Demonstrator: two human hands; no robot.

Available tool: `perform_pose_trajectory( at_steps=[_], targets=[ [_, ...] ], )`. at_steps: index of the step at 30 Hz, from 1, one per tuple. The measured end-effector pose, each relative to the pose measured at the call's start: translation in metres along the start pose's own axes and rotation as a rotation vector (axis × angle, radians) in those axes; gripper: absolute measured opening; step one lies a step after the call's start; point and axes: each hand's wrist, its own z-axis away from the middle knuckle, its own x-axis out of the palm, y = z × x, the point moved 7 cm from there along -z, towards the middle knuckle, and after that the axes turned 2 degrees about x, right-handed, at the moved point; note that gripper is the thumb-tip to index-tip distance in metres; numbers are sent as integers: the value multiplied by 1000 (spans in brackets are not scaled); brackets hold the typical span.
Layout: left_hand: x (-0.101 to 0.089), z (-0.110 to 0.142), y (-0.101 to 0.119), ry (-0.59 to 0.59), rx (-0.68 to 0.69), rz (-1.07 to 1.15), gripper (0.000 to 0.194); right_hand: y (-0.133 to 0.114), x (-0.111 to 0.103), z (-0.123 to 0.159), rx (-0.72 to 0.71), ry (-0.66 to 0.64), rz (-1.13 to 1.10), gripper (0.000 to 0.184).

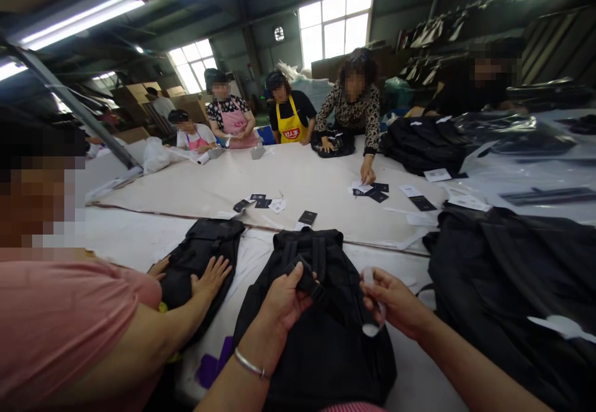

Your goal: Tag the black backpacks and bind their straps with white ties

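Observation:
A black backpack (321, 350) lies on the table in front of me, its top end pointing away. My left hand (286, 300), with a silver bangle at the wrist, is closed around a black strap with a buckle (310, 282) above the backpack's upper part. To the right, my right hand (393, 300) pinches a curled white strip (372, 328) that hangs in a loop from the fingers. Both hands are raised over the backpack and apart from each other.
At my left, a person in a pink top (79, 325) presses a hand on another black backpack (200, 257). More black bags (512, 269) are heaped at right. Tags (307, 218) lie on the table (205, 182). Across it a person in leopard print (349, 105) reaches for tags.

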Motion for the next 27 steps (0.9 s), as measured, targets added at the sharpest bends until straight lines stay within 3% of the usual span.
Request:
perform_pose_trajectory(
  at_steps=[4,9,11,14,16,21,24,27],
  targets=[
    [7,6,2,3,5,-29,27,0,16,-5,7,-3,286,44],
    [26,21,2,-45,6,-73,36,-4,50,-10,-112,-171,848,15],
    [28,26,-2,-47,13,-95,40,-3,51,-14,-167,-126,945,8],
    [21,34,-20,-29,-44,-95,39,-5,42,-19,-308,57,1094,15],
    [12,40,-40,-19,-136,-69,35,-1,38,-19,-367,108,1174,18],
    [-7,52,-85,-39,-263,73,30,14,44,-16,-421,65,1324,16],
    [-19,53,-98,-11,-214,36,36,22,56,-11,-418,-30,1403,12],
    [-25,56,-101,-67,-145,-16,38,31,66,-7,-403,-111,1463,8]
  ],
)
